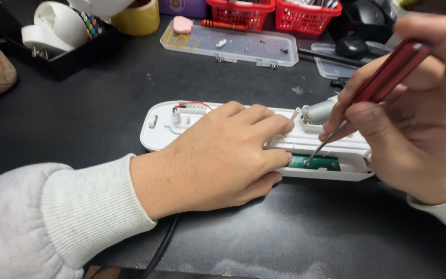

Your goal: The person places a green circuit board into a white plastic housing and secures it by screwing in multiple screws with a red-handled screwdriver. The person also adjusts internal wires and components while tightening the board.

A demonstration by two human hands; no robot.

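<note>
Head view: our left hand (218, 155) lies flat, fingers spread, pinning the open white casing (331, 155) mid-tabletop. Right hand (419, 119), fingers pinched shut on the red screwdriver (388, 80), has its tip on a screw at the green board (318, 163). Motor (318, 111) and red wire (194, 105) exposed. Cover looks off; board still in. Clear tray (233, 44) sits toward the far edge.

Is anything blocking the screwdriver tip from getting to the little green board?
Nothing visible does. The right hand holds the red screwdriver, and its tip already rests on the green circuit board inside the white casing. The left hand presses on the casing beside it, clear of the tip.
</note>
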